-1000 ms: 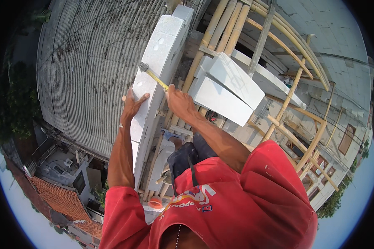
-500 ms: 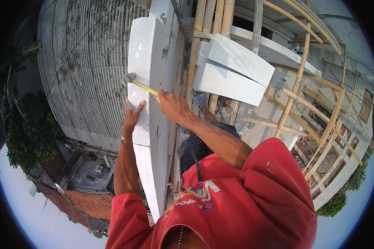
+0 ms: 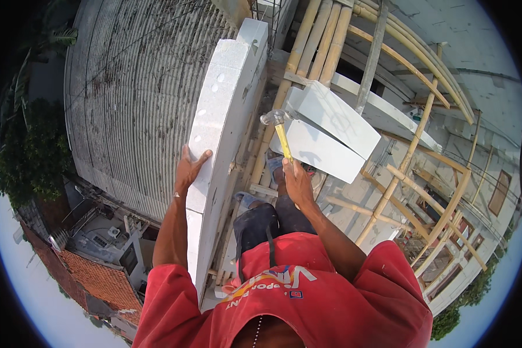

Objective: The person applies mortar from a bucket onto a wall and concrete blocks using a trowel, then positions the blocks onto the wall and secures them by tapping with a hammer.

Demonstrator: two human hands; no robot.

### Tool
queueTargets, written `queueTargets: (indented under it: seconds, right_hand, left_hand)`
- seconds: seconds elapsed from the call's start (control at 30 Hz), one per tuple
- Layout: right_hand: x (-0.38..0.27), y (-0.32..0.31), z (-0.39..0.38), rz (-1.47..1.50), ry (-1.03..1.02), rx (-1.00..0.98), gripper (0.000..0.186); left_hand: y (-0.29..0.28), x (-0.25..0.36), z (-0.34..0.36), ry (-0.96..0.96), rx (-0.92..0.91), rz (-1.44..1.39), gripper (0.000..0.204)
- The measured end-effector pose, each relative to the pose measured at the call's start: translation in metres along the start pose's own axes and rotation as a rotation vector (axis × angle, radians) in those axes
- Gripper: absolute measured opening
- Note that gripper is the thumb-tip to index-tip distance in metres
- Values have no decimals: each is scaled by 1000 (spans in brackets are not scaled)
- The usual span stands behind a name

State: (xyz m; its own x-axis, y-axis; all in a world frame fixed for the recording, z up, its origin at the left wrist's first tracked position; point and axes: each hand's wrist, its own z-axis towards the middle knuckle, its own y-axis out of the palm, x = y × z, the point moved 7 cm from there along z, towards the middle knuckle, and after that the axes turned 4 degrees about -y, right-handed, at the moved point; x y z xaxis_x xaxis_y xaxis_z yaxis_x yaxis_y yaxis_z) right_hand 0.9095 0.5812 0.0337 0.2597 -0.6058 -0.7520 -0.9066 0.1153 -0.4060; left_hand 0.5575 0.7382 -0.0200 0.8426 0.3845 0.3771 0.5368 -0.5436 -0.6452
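Observation:
My right hand (image 3: 298, 182) is closed around the yellow handle of a claw hammer (image 3: 282, 139). The hammer is raised to the right of the wall, its metal head away from any block. My left hand (image 3: 189, 168) lies on the outer edge of a white lightweight-block wall (image 3: 210, 116), thumb spread across the top face and fingers along the outer side. Several shallow round dents mark that top face. A second block (image 3: 253, 32) adjoins the wall's far end.
Loose white blocks (image 3: 339, 119) lie on the bamboo scaffold (image 3: 307, 43) to my right, beyond my sandalled feet. More bamboo poles (image 3: 409, 153) cross at the right over a drop. A corrugated roof (image 3: 133, 104) stretches left of the wall, with tiled roofs (image 3: 101, 278) lower down.
The hammer has lifted off the wall top and swung right, its head now upright above my right hand. My left hand remains on the wall's edge. The view has shifted slightly.

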Motion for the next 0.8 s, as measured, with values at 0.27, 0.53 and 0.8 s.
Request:
queueTargets:
  seconds: [0.27,0.53,0.8]
  right_hand:
    - [88,-87,-25,-399,199,-39,60]
    - [37,-61,3,-237,82,51,49]
    - [-27,12,101,810,357,213,37]
  left_hand:
    - [8,21,-24,152,527,283,60]
    - [13,21,-23,290,717,338,47]
    - [16,18,-19,167,556,261,51]
